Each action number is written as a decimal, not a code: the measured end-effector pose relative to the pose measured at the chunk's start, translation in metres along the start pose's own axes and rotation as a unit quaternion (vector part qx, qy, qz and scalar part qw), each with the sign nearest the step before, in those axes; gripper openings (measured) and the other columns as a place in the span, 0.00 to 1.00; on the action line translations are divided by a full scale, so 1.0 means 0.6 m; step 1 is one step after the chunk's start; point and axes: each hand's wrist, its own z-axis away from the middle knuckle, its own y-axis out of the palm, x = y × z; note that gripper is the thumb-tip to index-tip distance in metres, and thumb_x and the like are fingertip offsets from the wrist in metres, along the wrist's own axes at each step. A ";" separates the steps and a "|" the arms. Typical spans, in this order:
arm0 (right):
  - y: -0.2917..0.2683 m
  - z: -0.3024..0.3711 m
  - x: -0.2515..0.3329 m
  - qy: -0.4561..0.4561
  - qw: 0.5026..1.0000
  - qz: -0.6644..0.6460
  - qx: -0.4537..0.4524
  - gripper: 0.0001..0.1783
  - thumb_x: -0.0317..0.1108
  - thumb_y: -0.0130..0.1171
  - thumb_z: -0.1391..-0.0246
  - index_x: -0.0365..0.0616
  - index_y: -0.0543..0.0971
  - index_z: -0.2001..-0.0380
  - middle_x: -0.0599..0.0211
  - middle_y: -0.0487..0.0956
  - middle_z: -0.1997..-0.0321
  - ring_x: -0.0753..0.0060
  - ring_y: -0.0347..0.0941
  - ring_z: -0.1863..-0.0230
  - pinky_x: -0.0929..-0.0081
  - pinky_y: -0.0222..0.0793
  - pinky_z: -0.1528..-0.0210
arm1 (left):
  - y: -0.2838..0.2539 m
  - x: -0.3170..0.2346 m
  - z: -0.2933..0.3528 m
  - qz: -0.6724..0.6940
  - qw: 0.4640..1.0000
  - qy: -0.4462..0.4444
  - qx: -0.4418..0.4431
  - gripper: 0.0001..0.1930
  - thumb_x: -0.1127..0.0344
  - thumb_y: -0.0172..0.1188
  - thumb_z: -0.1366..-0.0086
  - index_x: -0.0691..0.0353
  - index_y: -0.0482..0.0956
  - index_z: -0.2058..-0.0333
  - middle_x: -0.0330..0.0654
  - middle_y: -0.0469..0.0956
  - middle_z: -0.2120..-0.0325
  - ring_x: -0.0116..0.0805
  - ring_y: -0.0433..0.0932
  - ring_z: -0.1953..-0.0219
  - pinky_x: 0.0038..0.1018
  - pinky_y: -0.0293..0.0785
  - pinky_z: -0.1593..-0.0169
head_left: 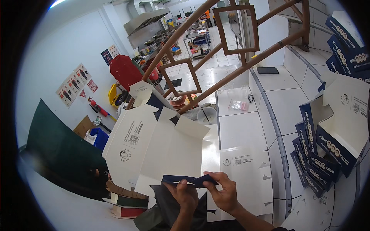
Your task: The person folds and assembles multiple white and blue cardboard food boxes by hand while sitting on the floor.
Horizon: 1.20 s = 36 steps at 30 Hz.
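Close in front of me, both my hands pinch the navy near edge of a white cardboard food box (171,154), which is partly folded. My left hand (185,197) has thumb and fingers closed on the folded navy strip. On the strip's right end, my right hand (223,192) is closed, thumb and forefinger gripping a navy flap. The box's white inside faces up, and its side panels spread away from me. Just right of it a flat white box blank (246,175) with cut slots lies on the tiled step, partly under my right hand and forearm.
Nested folded navy-and-white boxes (335,148) stand at the right, and more boxes (343,48) lie farther back. A brown metal railing (231,82) crosses ahead. On the tiles are a black phone (268,70) and a plastic bag (239,105). A dark green panel (61,150) leans left.
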 end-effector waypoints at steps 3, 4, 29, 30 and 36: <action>0.002 -0.002 0.005 -0.005 0.999 0.024 -0.029 0.18 0.29 0.63 0.56 0.44 0.78 0.57 0.68 0.79 0.68 0.70 0.71 0.67 0.74 0.61 0.59 | 0.001 0.002 0.003 -0.022 1.000 0.006 0.009 0.35 0.73 0.54 0.52 0.56 0.50 0.45 0.44 0.60 0.55 0.36 0.64 0.52 0.34 0.65 0.49; 0.002 -0.004 0.009 -0.037 0.997 0.056 -0.028 0.17 0.30 0.64 0.56 0.45 0.79 0.59 0.68 0.78 0.70 0.70 0.71 0.69 0.73 0.61 0.59 | 0.005 -0.001 0.003 -0.028 0.999 -0.010 0.012 0.35 0.74 0.54 0.50 0.56 0.48 0.45 0.44 0.60 0.55 0.35 0.64 0.52 0.33 0.65 0.48; -0.110 -0.081 0.032 -0.192 0.904 0.379 0.049 0.14 0.36 0.64 0.57 0.55 0.75 0.64 0.72 0.73 0.51 0.62 0.57 0.39 0.48 0.34 0.39 | -0.058 -0.085 -0.050 0.152 0.982 -0.089 0.068 0.39 0.34 0.29 0.38 0.60 0.50 0.39 0.46 0.62 0.44 0.42 0.62 0.43 0.39 0.65 0.47; -0.102 -0.085 0.057 -0.212 0.918 0.324 0.083 0.13 0.36 0.64 0.56 0.54 0.75 0.65 0.71 0.75 0.55 0.62 0.61 0.41 0.48 0.39 0.40 | -0.076 -0.080 -0.050 0.092 0.973 -0.004 0.213 0.36 0.37 0.35 0.37 0.58 0.53 0.40 0.45 0.59 0.43 0.43 0.60 0.42 0.43 0.61 0.44; -0.065 -0.102 0.145 -0.151 0.955 -0.039 0.254 0.12 0.32 0.63 0.54 0.43 0.75 0.65 0.65 0.79 0.67 0.59 0.75 0.59 0.61 0.64 0.51 | 0.024 -0.070 -0.033 -0.342 0.817 0.376 0.273 0.29 0.47 0.44 0.36 0.59 0.57 0.43 0.58 0.52 0.42 0.55 0.54 0.39 0.46 0.59 0.42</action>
